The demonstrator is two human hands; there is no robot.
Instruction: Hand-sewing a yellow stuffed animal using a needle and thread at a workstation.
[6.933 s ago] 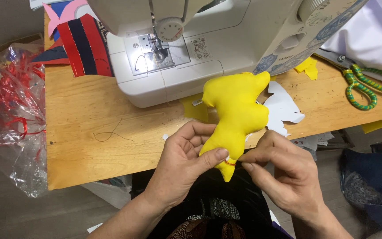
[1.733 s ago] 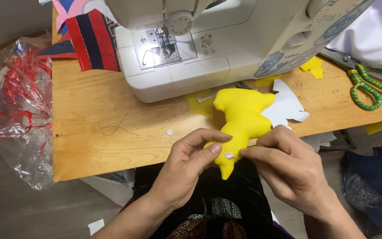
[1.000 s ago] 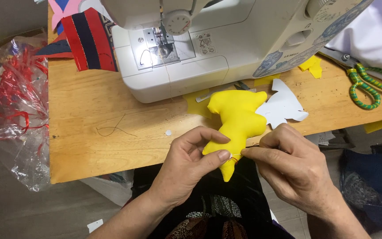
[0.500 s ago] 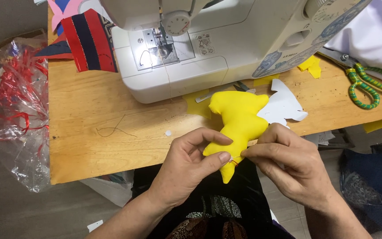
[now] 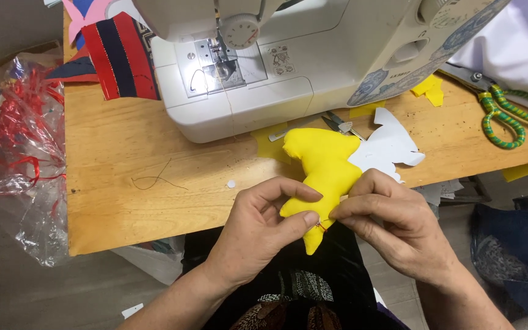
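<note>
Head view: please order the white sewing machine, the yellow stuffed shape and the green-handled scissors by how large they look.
1. White sewing machine, by far the largest.
2. Yellow stuffed shape, held in both hands; it is nearer the camera, so it may look bigger than it is.
3. Green-handled scissors, smallest, partly hidden under white cloth.

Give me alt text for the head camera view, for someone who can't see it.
Two hands, left hand and right hand, pinch a stuffed yellow fabric shape over the edge of a wooden table, in front of a white sewing machine.

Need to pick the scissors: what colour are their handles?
Green and yellow striped wrap on the scissors handles; head view.
</note>
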